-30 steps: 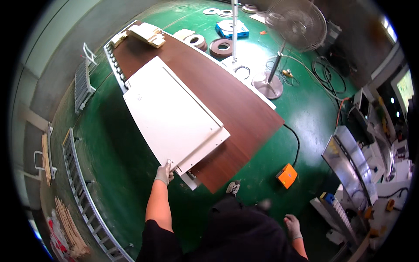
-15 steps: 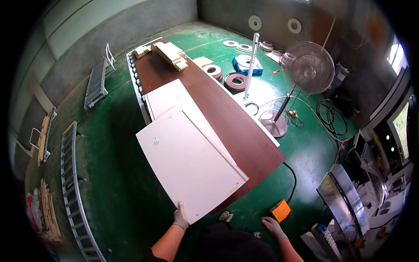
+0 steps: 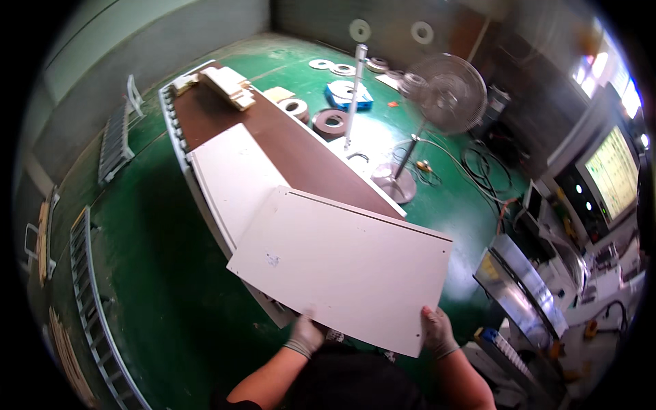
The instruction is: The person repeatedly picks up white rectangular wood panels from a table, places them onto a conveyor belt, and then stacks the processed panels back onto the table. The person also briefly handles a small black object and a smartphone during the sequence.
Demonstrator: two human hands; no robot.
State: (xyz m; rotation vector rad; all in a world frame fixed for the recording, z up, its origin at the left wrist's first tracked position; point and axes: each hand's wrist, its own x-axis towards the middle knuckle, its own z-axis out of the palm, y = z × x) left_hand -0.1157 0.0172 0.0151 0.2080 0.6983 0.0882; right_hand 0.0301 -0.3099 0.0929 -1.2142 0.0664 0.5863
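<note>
A white rectangular panel (image 3: 348,266) with small holes and a groove along its far edge is held in front of me. My left hand (image 3: 307,335), in a pale glove, grips its near edge, thumb on top and fingers hidden beneath. My right hand (image 3: 439,332), also gloved, is closed on the panel's right edge near its corner. Beyond it, another white panel (image 3: 232,171) lies on the long brown board (image 3: 301,150), partly covered by the held one.
Short pale strips (image 3: 225,85) are stacked at the board's far end. A standing fan (image 3: 447,96) and rolls of edging (image 3: 329,123) are on the green floor to the right. Machinery with a lit screen (image 3: 611,174) is at far right; a roller track (image 3: 102,307) lies left.
The panel has swung round to the right. My right hand, empty before, has come up and taken its right edge. My left hand has shifted right along it. The view has turned right.
</note>
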